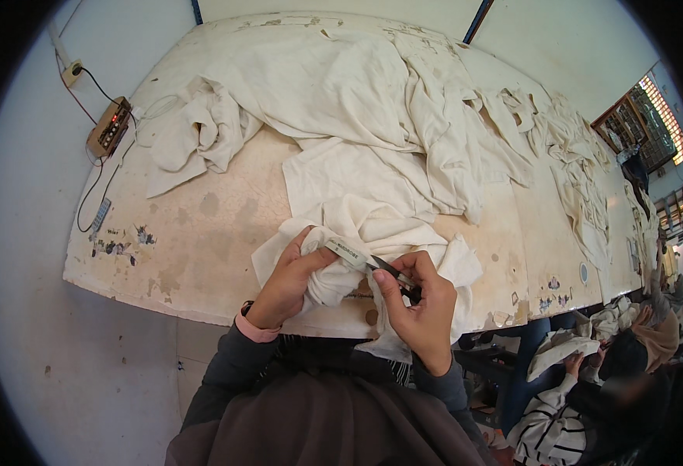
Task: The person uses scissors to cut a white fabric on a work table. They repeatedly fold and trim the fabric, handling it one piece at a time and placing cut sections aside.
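Observation:
My left hand (285,286) is closed on a cream cloth garment (332,286) bunched at the table's near edge. A small pale label (346,254) with dark print stands out at my left fingertips. Pinched in my right hand (425,307) are dark thread snips (388,270), their tip pointing left at the label's right end. Whether the blades touch the label or a thread, I cannot tell. Part of the garment spreads out behind both hands, and a fold hangs over the edge below my right hand.
A large heap of cream cloth (334,85) covers the far part of the worn table (217,225). At the left wall sits a brown box with cables (111,128), near a grey remote (101,213). Another person (574,404) handles cloth at the lower right.

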Tool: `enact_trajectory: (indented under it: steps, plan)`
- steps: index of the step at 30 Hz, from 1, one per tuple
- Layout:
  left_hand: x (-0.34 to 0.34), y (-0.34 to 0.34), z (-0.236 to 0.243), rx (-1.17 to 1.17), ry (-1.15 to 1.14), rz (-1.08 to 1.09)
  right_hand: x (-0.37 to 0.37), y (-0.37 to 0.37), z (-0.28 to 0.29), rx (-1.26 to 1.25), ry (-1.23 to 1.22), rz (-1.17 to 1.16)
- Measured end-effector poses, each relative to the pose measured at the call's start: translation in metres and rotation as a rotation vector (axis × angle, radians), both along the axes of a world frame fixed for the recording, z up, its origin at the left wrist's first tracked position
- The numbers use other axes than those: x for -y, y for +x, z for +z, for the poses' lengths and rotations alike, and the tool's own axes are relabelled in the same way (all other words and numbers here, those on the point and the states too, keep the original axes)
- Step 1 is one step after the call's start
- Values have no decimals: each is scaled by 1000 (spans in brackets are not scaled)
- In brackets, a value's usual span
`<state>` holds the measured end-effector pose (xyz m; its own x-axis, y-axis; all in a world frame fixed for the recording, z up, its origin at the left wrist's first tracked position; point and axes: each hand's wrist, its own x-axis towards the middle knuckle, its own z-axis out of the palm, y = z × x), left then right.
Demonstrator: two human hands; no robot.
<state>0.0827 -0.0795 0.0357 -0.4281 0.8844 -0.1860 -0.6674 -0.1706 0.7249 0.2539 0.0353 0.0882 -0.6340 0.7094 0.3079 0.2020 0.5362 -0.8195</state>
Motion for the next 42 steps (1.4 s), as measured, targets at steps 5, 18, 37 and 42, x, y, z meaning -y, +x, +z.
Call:
enact_trajectory:
  steps: [5, 18, 37, 42]
  plan:
    - [2, -1, -1, 13, -9, 4, 2, -1, 10, 102, 226, -13]
    - [-1, 5, 4, 52, -23, 7, -3, -5, -17, -97, -122, 29]
    - [-1, 7, 5, 85, -23, -13, 0, -8, -18, -110, 117, -19]
    - [-2, 6, -1, 136, 22, -31, -3, -8, -24, -212, -148, 17]
